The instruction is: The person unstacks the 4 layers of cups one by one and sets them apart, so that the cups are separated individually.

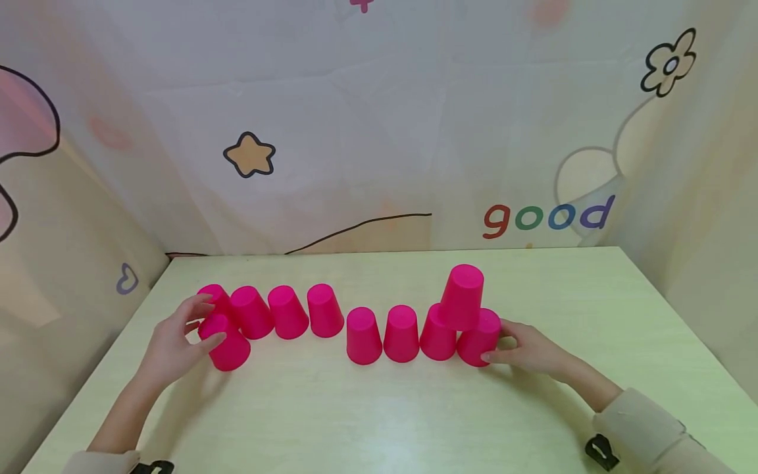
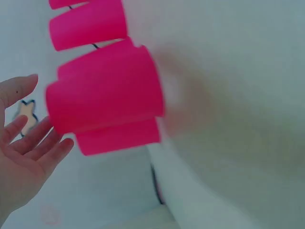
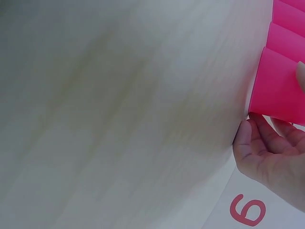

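Note:
Pink upside-down cups stand in two groups on the table. At the left, a front cup stands before a back row of several, among them a second cup. My left hand is beside this front cup, thumb and fingers spread; in the left wrist view the fingertips are close to the cup's top, contact unclear. On the right, one cup rests raised across two cups of the front row. My right hand holds the row's end cup from its right side, thumb in front and fingers behind.
The pale table ends at a printed cloth backdrop at the back and sides. Two more front-row cups, including a cup, stand left of the stacked ones. A black clip hangs by the right sleeve.

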Available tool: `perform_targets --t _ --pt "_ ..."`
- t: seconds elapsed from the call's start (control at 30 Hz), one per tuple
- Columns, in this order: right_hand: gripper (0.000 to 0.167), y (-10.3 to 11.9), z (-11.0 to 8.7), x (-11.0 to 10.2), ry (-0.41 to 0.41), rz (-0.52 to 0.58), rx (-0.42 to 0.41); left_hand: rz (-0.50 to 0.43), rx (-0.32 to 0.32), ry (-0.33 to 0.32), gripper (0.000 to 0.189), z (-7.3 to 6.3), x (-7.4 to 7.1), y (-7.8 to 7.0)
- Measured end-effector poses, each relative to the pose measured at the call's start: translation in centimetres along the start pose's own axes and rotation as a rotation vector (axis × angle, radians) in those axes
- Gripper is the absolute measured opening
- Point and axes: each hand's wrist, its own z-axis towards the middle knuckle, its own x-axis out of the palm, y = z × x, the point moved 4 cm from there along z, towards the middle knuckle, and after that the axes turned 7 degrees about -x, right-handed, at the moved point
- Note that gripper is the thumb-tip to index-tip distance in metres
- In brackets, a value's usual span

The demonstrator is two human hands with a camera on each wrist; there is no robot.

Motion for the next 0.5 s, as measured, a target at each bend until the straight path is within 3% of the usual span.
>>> perform_targets --t 0.13,0.23,0.5 --pt "0.064 0.0 0.0 0.0 -0.003 -0.003 -0.001 0.025 0.09 -0.068 0.058 0.3 -0.2 -2.6" --pt "0.065 0.0 0.0 -0.1 -0.006 0.001 -0.003 0.02 0.14 -0.08 0.056 0.7 0.1 -4.4" --pt "0.065 -0.1 0.0 0.0 -0.014 0.005 -0.008 -0.068 0.267 -0.001 0.06 1.9 2.9 -8.3"
